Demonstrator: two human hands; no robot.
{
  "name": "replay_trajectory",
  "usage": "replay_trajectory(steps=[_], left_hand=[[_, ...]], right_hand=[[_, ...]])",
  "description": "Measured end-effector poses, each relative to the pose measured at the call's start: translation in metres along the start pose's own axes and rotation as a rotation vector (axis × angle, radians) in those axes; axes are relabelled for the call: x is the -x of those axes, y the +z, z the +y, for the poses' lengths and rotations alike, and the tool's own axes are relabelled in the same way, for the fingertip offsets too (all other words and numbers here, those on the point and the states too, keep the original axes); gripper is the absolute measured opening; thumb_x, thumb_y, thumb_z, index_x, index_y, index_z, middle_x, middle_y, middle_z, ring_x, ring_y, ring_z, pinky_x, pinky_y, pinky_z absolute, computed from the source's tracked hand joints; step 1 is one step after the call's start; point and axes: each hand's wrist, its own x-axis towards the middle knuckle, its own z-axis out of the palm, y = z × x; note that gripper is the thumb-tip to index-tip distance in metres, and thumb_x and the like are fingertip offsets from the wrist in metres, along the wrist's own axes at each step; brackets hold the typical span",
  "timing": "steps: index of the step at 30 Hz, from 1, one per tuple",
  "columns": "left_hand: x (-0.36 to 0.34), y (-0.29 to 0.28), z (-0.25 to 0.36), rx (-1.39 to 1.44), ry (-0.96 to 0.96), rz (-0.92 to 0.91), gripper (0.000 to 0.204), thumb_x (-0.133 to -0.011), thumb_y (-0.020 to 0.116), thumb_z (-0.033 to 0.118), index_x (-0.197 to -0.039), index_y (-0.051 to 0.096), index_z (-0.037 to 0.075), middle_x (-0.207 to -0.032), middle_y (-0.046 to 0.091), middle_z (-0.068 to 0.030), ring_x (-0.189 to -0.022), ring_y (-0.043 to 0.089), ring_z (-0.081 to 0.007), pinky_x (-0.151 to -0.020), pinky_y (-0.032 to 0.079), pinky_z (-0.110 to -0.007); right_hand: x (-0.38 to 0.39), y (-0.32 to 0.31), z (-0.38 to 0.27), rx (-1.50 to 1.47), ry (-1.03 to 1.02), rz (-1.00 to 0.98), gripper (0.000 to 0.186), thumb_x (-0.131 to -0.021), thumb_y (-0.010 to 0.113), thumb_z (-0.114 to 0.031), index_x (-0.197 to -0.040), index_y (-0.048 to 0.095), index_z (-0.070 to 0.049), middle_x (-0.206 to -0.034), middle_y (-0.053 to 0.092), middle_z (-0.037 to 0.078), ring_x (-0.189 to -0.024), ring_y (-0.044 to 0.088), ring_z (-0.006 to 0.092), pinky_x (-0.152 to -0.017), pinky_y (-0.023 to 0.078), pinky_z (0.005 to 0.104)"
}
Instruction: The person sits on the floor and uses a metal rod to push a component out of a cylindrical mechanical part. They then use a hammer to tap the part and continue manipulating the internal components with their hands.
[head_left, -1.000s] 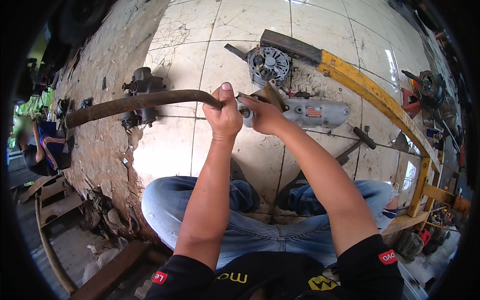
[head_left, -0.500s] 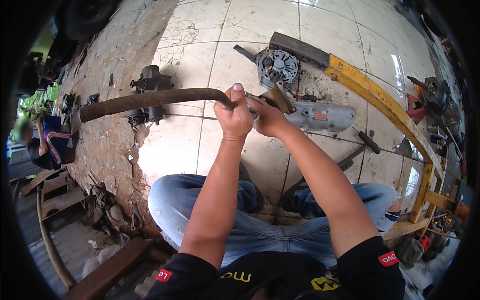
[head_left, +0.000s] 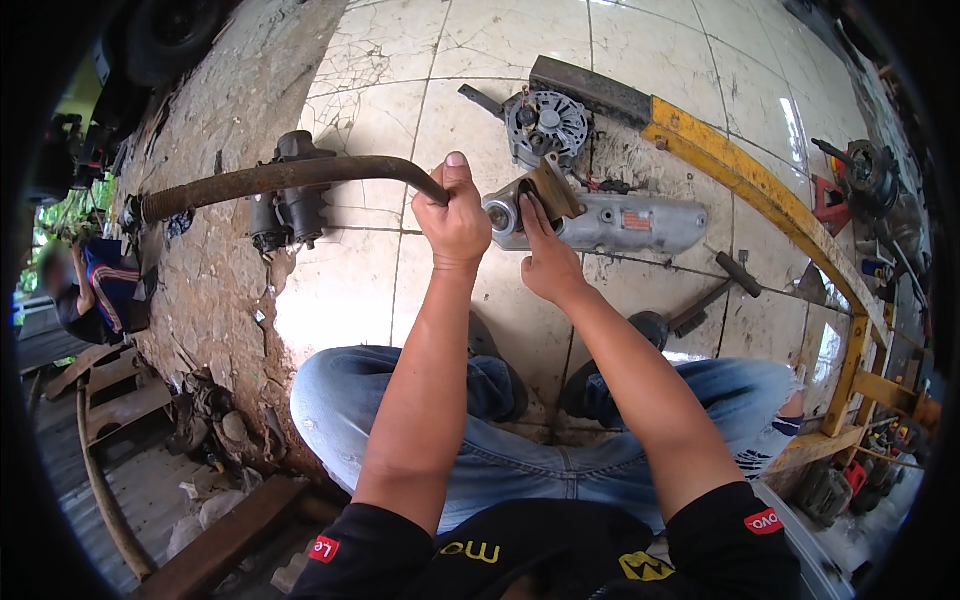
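Observation:
My left hand (head_left: 450,222) is closed around the bent end of a rusty pipe (head_left: 270,178), which reaches out to the left. My right hand (head_left: 549,262), fingers stretched out, touches the near end of a brown metal bracket (head_left: 550,188). Under that sits a long silver metal cover (head_left: 665,226) with a red label and a round opening just right of my left fist. An alternator (head_left: 547,128) lies behind the bracket, and a dark cylindrical housing (head_left: 300,220) rests below the pipe. A T-handled tool (head_left: 738,274) lies right of my right forearm.
A yellow steel frame (head_left: 752,182) arcs along the right, with a red stand (head_left: 830,210) and parts beyond it. Broken concrete (head_left: 200,300) borders the tiles (head_left: 350,300). Another person (head_left: 100,295) sits at the far left. Scrap metal (head_left: 215,430) lies at the lower left.
My right hand has slid down and opened out from its grip beside my left fist, uncovering the cover's left end. The pipe has shifted slightly upward in view.

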Motion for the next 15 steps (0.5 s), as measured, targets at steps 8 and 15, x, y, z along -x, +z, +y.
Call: replay_trajectory(steps=[8, 15], left_hand=[[0.001, 0.002, 0.006, 0.039, -0.042, 0.005, 0.051, -0.103, 0.047, 0.026, -0.058, 0.037, 0.005, -0.049, 0.034, 0.0029, -0.051, 0.028, -0.0066, -0.045, 0.022, -0.030], [0.002, 0.003, 0.006, 0.032, -0.010, -0.012, 0.050, -0.103, 0.046, 0.029, -0.058, 0.037, 0.009, -0.044, 0.037, -0.0002, -0.041, 0.030, -0.0080, -0.041, 0.024, -0.027]], right_hand=[[-0.002, 0.014, -0.007, -0.026, 0.001, 0.172, 0.089, -0.075, 0.054, -0.002, -0.155, 0.014, -0.007, -0.162, 0.017, 0.013, -0.112, 0.059, 0.0408, -0.084, 0.054, 0.0480], [-0.007, 0.005, -0.004, 0.035, 0.004, 0.122, 0.092, -0.073, 0.054, -0.001, -0.155, 0.013, -0.007, -0.160, 0.021, 0.015, -0.118, 0.055, 0.0412, -0.089, 0.052, 0.0468]])
